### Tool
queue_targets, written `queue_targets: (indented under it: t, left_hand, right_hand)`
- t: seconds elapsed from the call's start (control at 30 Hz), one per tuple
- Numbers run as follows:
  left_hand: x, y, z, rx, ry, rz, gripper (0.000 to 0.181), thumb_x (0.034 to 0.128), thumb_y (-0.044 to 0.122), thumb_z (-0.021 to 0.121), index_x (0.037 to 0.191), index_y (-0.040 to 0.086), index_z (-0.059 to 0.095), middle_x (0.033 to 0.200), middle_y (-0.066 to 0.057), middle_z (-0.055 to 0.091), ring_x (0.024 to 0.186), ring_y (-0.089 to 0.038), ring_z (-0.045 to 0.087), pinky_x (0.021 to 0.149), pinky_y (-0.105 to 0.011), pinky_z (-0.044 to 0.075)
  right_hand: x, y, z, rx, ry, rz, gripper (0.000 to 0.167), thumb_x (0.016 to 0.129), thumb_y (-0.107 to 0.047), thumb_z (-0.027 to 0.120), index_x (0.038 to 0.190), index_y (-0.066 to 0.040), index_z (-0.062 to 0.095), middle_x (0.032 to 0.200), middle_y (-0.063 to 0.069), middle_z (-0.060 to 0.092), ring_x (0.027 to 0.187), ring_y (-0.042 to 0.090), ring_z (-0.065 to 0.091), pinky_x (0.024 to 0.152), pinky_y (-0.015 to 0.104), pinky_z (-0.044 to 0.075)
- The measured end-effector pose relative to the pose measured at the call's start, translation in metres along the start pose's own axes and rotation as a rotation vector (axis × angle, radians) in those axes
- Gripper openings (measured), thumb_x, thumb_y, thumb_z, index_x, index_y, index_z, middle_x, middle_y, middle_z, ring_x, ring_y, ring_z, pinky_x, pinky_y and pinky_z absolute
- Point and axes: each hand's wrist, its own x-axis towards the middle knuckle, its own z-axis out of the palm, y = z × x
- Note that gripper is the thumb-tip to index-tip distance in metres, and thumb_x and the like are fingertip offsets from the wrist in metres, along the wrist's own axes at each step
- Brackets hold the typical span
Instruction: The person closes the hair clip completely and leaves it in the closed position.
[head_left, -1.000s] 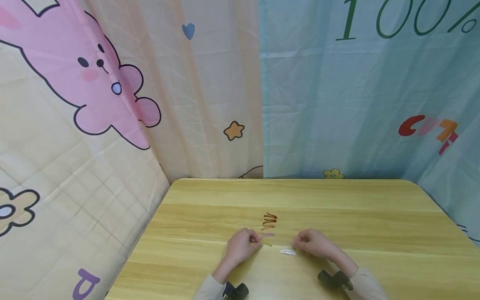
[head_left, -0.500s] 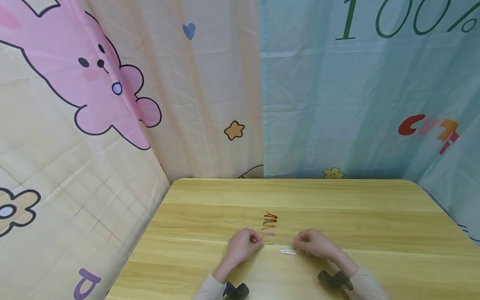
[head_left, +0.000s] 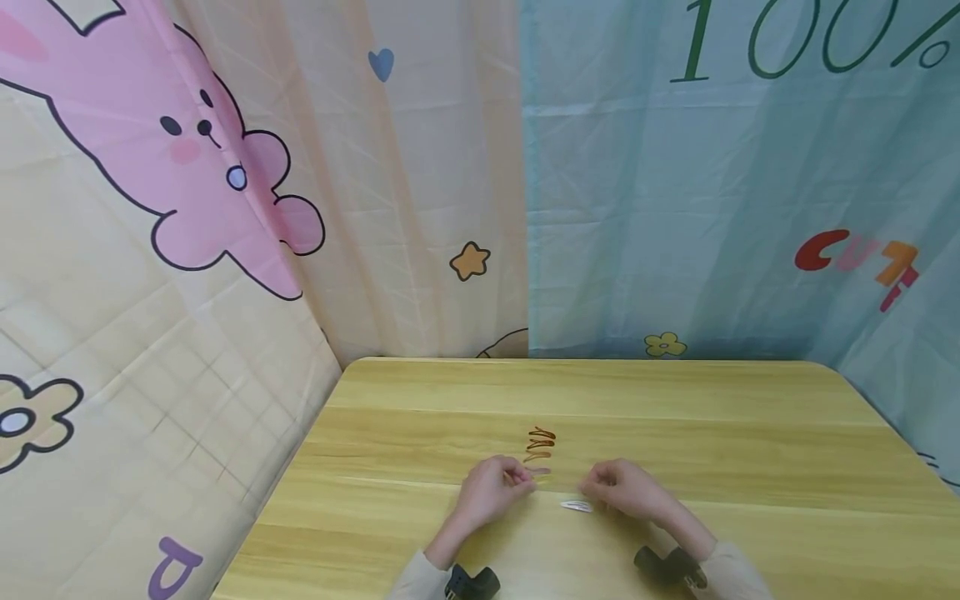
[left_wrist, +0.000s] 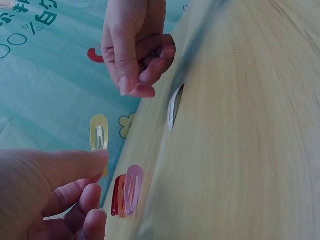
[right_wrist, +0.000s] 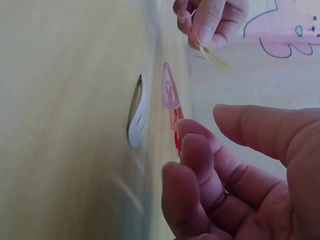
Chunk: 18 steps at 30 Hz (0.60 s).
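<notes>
My left hand (head_left: pixel 491 493) pinches a yellow snap hair clip (left_wrist: pixel 99 131) between thumb and fingers and holds it up off the table. Over to the right, my right hand (head_left: pixel 626 489) hovers with its thumb apart from its loosely bent fingers, and nothing is between them. A white hair clip (head_left: pixel 576 506) lies on the table just left of that hand. Beyond my left hand a row of clips runs away from me: a pink-purple clip (left_wrist: pixel 133 189) comes first, then an orange clip (left_wrist: pixel 121 195) and reddish clips (left_wrist: pixel 115 196), which partly overlap in the left wrist view.
The wooden table (head_left: pixel 390 417) extends past the clips to a far edge against printed curtains (head_left: pixel 637 167). A dark wrist camera (head_left: pixel 472 582) sits on the left forearm, and another wrist camera (head_left: pixel 670 567) on the right.
The yellow clip lay at the near end of the row beside my left fingertips; now it is lifted in them. My left hand shifted slightly right, while the right hand barely moved.
</notes>
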Motion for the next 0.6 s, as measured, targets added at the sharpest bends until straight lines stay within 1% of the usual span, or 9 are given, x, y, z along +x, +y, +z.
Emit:
queue_targets:
  t: [0.1,0.2,0.43,0.6]
  left_hand:
    - [0.000,0.003,-0.001,-0.045,-0.028,-0.006,0.011,0.0815,0.024,0.074,0.080,0.015,0.069,0.071,0.014,0.056,0.050,-0.002,0.045,0.044,-0.021,0.037]
    - [-0.001,0.004,-0.001,-0.073,-0.047,-0.012,0.012,0.0818,0.026,0.074,0.080,0.016,0.068,0.071,0.014,0.056,0.050,-0.002,0.045,0.043,-0.021,0.037]
    - [0.000,0.006,0.000,-0.103,-0.084,-0.028,0.010,0.0820,0.026,0.073,0.079,0.018,0.068,0.070,0.014,0.057,0.051,-0.003,0.048,0.044,-0.021,0.040]
    - [0.000,0.009,0.000,-0.115,-0.093,-0.018,0.011,0.0818,0.026,0.073,0.078,0.018,0.067,0.070,0.014,0.057,0.051,-0.003,0.048,0.045,-0.022,0.039]
  right_hand:
    - [0.000,-0.004,0.001,-0.009,0.017,-0.011,0.027,0.094,-0.029,0.059,0.079,-0.007,0.063,0.063,0.002,0.056,0.050,0.010,0.046,0.044,0.024,0.037]
    - [0.000,-0.009,0.001,-0.003,0.030,-0.012,0.029,0.095,-0.033,0.058,0.082,-0.008,0.065,0.063,0.003,0.056,0.050,0.010,0.047,0.044,0.025,0.038]
    - [-0.001,-0.018,0.004,0.047,0.051,-0.016,0.032,0.093,-0.037,0.059,0.091,-0.006,0.066,0.069,0.006,0.058,0.056,0.021,0.055,0.047,0.028,0.044]
    - [-0.001,-0.024,0.006,0.050,0.062,-0.023,0.029,0.091,-0.038,0.062,0.093,-0.009,0.065,0.072,0.006,0.059,0.060,0.022,0.056,0.049,0.029,0.046]
